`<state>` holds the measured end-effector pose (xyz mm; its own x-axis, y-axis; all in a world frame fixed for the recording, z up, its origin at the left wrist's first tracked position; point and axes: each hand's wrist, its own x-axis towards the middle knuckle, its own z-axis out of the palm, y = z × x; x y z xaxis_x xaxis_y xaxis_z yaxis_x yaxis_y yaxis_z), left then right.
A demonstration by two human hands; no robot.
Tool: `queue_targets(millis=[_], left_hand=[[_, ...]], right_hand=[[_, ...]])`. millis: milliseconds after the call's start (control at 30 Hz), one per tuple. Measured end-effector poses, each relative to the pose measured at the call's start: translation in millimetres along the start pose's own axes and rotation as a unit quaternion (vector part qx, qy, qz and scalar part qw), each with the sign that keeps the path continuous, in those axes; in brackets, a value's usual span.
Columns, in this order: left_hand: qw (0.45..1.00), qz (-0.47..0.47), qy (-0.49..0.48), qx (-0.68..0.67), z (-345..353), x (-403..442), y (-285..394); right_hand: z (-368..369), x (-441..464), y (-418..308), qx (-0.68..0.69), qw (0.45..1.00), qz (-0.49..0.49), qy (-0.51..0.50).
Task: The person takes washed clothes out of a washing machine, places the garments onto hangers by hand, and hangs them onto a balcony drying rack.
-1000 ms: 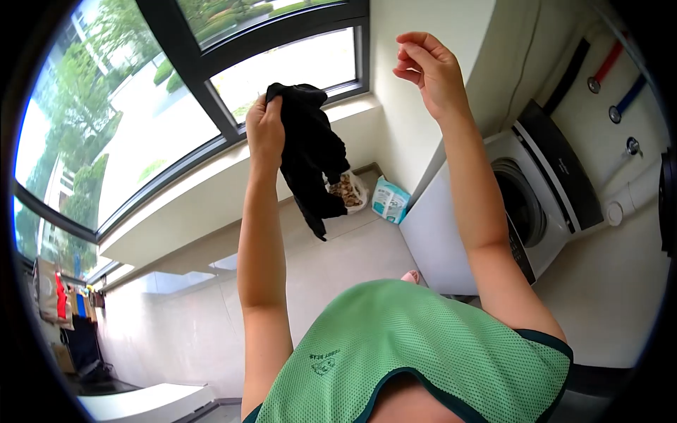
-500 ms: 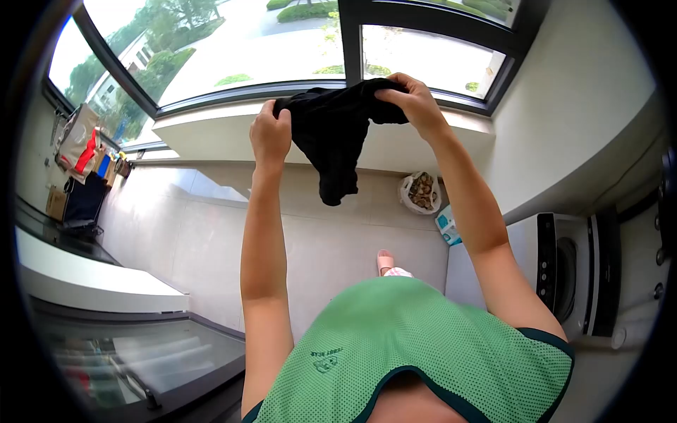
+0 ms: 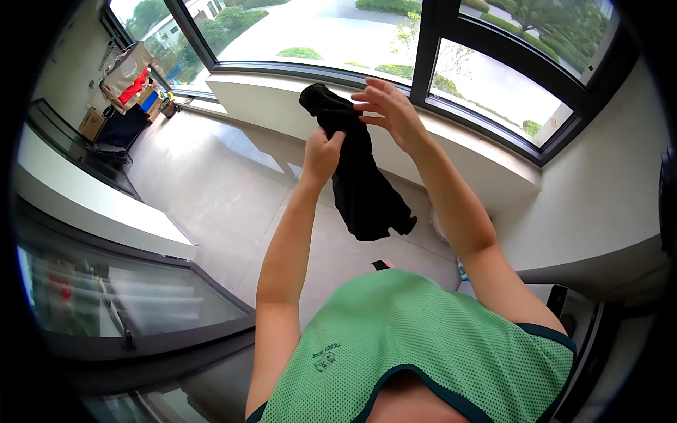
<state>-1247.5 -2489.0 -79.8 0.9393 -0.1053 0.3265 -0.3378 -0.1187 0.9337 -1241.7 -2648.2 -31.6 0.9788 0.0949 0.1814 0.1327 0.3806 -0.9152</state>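
Note:
A black garment [image 3: 363, 190] hangs in front of me, its lower end dangling above the tiled floor. Folds hide what kind of clothing it is. My left hand [image 3: 323, 155] is closed around its upper part, with the thumb lying on the cloth. Beside the top of the fabric, my right hand [image 3: 393, 116] has its fingers spread. Those fingertips are at the garment's edge, and whether they touch it I cannot tell.
A window [image 3: 310, 35] and its low ledge [image 3: 261, 95] run along the front. At far left are hung bags [image 3: 127, 77] and a cardboard box [image 3: 92, 123]. A glass door [image 3: 141, 296] stands at lower left. A white appliance [image 3: 539, 292] is partly hidden at right.
The garment went from stretched sideways between both hands to hanging lengthwise from my left hand. My right hand let go and spread its fingers. The view turned rightward.

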Motion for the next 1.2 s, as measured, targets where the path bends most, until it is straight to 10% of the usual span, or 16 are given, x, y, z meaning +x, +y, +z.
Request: queue_targets(millis=[100, 267, 400, 533, 667, 733, 1000, 1200], left_hand=[[0.988, -0.047, -0.004, -0.146, 12, 2, 7], [0.986, -0.128, -0.103, 0.041, 48, 3, -22], [0.963, 0.028, -0.191, 0.186, 105, -19, -5], [0.895, 0.063, -0.350, 0.270, 175, -54, 4], [0.872, -0.191, -0.446, -0.073, 231, -90, 14], [0.746, -0.387, -0.443, -0.313, 251, -111, 40], [0.599, -0.298, -0.631, -0.394, 376, -228, 130], [0.586, -0.305, -0.616, -0.429, 433, -271, 148]], right_hand=[[-27, -33, 61, -0.189, 0.981, -0.036, -0.014], [-62, -97, 55, -0.443, 0.893, 0.005, 0.077], [-102, -177, 37, -0.600, 0.779, -0.011, 0.184], [-141, -296, 13, -0.548, 0.777, 0.028, 0.308], [-179, -386, -8, -0.378, 0.819, 0.056, 0.428], [-194, -430, -34, -0.344, 0.834, 0.127, 0.412], [-228, -509, -78, -0.229, 0.916, 0.010, 0.330], [-258, -585, -111, -0.207, 0.863, -0.053, 0.457]])
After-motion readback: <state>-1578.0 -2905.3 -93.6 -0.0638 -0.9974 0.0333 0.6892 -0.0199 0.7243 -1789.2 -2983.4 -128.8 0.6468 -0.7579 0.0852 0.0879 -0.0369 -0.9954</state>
